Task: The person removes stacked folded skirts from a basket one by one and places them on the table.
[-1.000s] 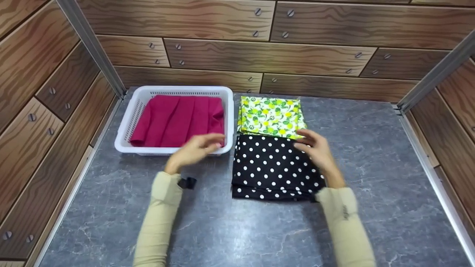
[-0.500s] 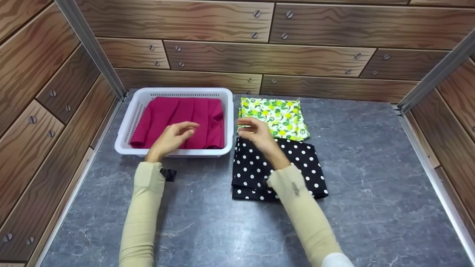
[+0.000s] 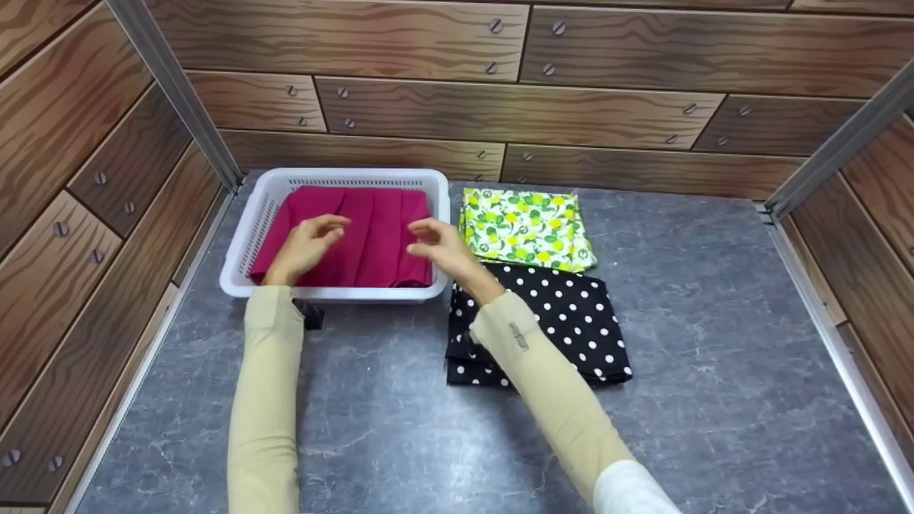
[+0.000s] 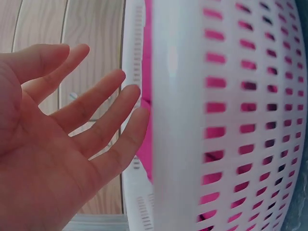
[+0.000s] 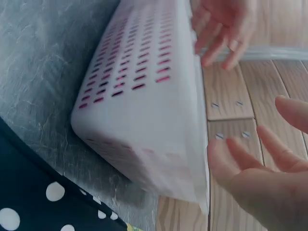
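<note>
A folded magenta cloth (image 3: 371, 243) lies inside a white plastic basket (image 3: 335, 293) with slotted walls. Over the left part of the cloth hovers my left hand (image 3: 303, 246), fingers relaxed and apart, holding nothing. My right hand (image 3: 443, 250) is above the basket's right rim, thumb and fingers spread, also holding nothing. The left wrist view shows the left hand (image 4: 72, 139) palm-on beside the basket's near wall (image 4: 178, 115). In the right wrist view, the right hand (image 5: 269, 178) is beside the rim, with the left hand (image 5: 226, 29) across from it.
Right of the basket lies a folded lemon-print cloth (image 3: 525, 228). In front of it, partly under my right forearm, is a folded black cloth with white dots (image 3: 564, 321). The grey marbled tabletop (image 3: 714, 343) ends at wood-patterned walls (image 3: 457, 107) on three sides.
Both hands have moved left. The right hand has crossed from above the polka-dot cloth to the basket's right rim; the left hand has moved farther over the magenta cloth. The cloths stay put.
</note>
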Motion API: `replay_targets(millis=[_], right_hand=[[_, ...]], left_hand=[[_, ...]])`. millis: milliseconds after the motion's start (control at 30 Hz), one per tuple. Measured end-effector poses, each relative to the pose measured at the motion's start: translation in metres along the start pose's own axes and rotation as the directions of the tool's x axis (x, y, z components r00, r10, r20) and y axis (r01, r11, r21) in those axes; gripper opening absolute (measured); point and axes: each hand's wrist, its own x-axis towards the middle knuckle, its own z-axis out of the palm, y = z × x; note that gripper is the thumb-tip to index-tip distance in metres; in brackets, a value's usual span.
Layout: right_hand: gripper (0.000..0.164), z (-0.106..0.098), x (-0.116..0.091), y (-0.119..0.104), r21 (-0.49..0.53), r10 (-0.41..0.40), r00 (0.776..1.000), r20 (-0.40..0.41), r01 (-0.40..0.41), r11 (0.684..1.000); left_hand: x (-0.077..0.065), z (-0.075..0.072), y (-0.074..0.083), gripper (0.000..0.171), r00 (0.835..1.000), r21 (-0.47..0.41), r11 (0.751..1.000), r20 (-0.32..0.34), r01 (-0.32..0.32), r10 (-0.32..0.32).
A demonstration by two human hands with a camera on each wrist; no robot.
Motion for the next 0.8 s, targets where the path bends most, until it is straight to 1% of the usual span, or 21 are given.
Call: replay_targets(millis=[100, 167, 200, 267, 333, 367, 400, 467, 567, 633, 667, 733, 800], right_hand=[[0.049, 0.012, 0.004, 0.000, -0.110, 0.065, 0.997, 0.047, -0.060, 0.992], [0.054, 0.018, 0.007, 0.002, -0.155, 0.103, 0.994, 0.047, -0.095, 0.983], [0.056, 0.021, 0.009, 0.002, -0.175, 0.113, 0.993, 0.033, -0.105, 0.979], [0.057, 0.027, 0.012, 0.005, -0.204, 0.121, 0.992, -0.024, -0.123, 0.971], [0.056, 0.033, 0.015, 0.007, -0.227, 0.102, 0.990, -0.094, -0.121, 0.966], [0.056, 0.036, 0.016, 0.009, -0.239, 0.090, 0.988, -0.126, -0.118, 0.964], [0.055, 0.038, 0.017, 0.010, -0.250, 0.077, 0.986, -0.150, -0.113, 0.962], [0.053, 0.043, 0.016, 0.012, -0.265, 0.054, 0.982, -0.182, -0.102, 0.959], [0.052, 0.047, 0.014, 0.013, -0.275, 0.043, 0.977, -0.208, -0.100, 0.956], [0.053, 0.048, 0.011, 0.012, -0.275, 0.045, 0.974, -0.222, -0.107, 0.956], [0.053, 0.047, 0.010, 0.011, -0.274, 0.047, 0.973, -0.225, -0.109, 0.956], [0.055, 0.046, 0.007, 0.010, -0.263, 0.060, 0.974, -0.218, -0.118, 0.957], [0.057, 0.046, 0.003, 0.009, -0.240, 0.085, 0.976, -0.200, -0.132, 0.962]], left_hand=[[0.002, -0.006, -0.001, 0.036, 0.999, 0.017, 0.999, -0.020, 0.027, -0.026], [0.005, -0.010, -0.003, 0.038, 0.998, 0.038, 0.998, -0.029, 0.055, -0.053], [0.006, -0.011, -0.005, 0.039, 0.998, 0.045, 0.997, -0.029, 0.064, -0.063], [0.009, -0.013, -0.011, 0.040, 0.995, 0.059, 0.994, -0.053, 0.090, -0.086], [0.010, -0.014, -0.018, 0.040, 0.990, 0.055, 0.992, -0.087, 0.113, -0.108], [0.010, -0.015, -0.022, 0.040, 0.987, 0.035, 0.992, -0.112, 0.120, -0.116], [0.009, -0.016, -0.027, 0.039, 0.982, 0.015, 0.992, -0.141, 0.129, -0.126], [0.005, -0.017, -0.035, 0.037, 0.966, -0.018, 0.988, -0.206, 0.156, -0.157], [-0.002, -0.022, -0.045, 0.035, 0.932, -0.039, 0.978, -0.300, 0.203, -0.205], [-0.006, -0.025, -0.049, 0.036, 0.909, -0.032, 0.971, -0.344, 0.238, -0.234], [-0.007, -0.026, -0.049, 0.036, 0.902, -0.034, 0.968, -0.355, 0.250, -0.245], [-0.012, -0.028, -0.049, 0.038, 0.893, -0.047, 0.962, -0.364, 0.268, -0.266], [-0.018, -0.031, -0.047, 0.039, 0.892, -0.076, 0.956, -0.344, 0.283, -0.292]])
